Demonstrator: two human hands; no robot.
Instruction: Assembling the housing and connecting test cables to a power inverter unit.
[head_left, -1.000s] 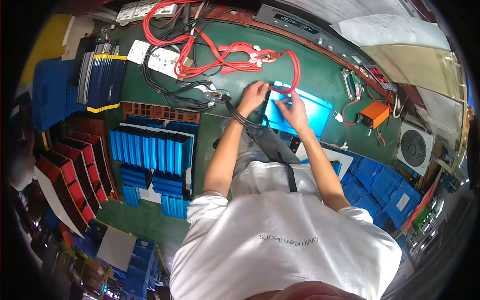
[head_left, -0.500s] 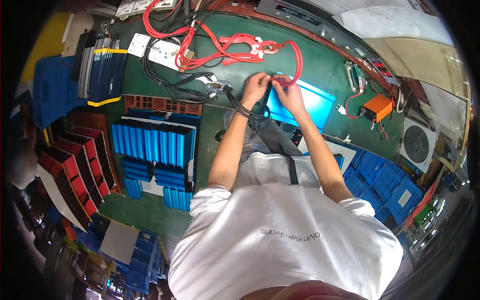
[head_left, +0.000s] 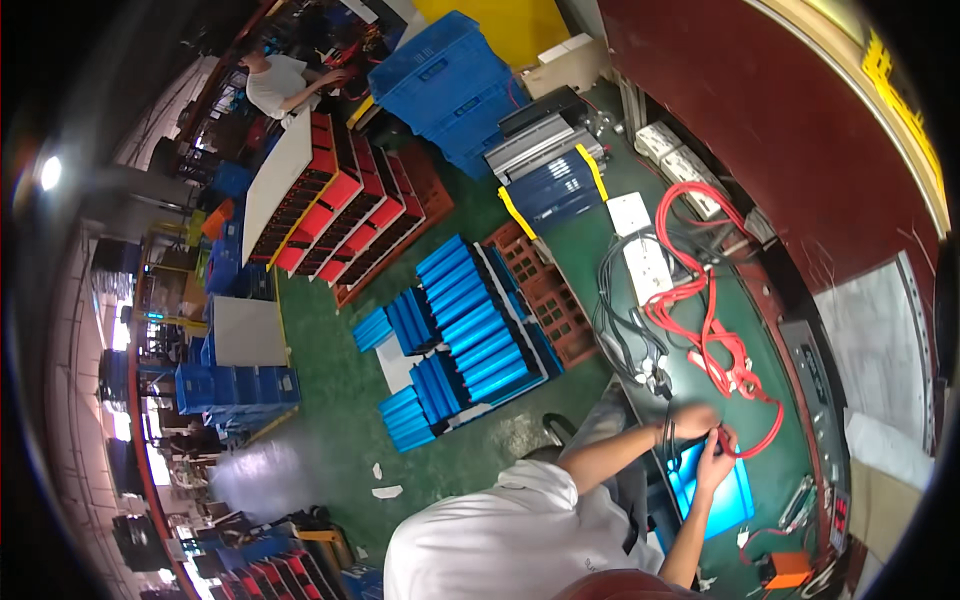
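View swung toward ten o'clock; hands remain over blue box (head_left: 735, 502), at four o'clock, so work seems uninterrupted. Right hand (head_left: 715, 457) pinches red cable (head_left: 780, 413); left hand (head_left: 690, 421) blurred, grip can't tell.

A worker wears a loose white shirt (head_left: 490, 540), its left sleeve (head_left: 540, 481) creased and ending above the elbow, small dark lettering (head_left: 592, 565) across the front. A black strap (head_left: 631, 540) shows beside grey trousers (head_left: 608, 415). The left hand (head_left: 690, 422), right hand (head_left: 713, 463) and forearms (head_left: 612, 455) are bare.
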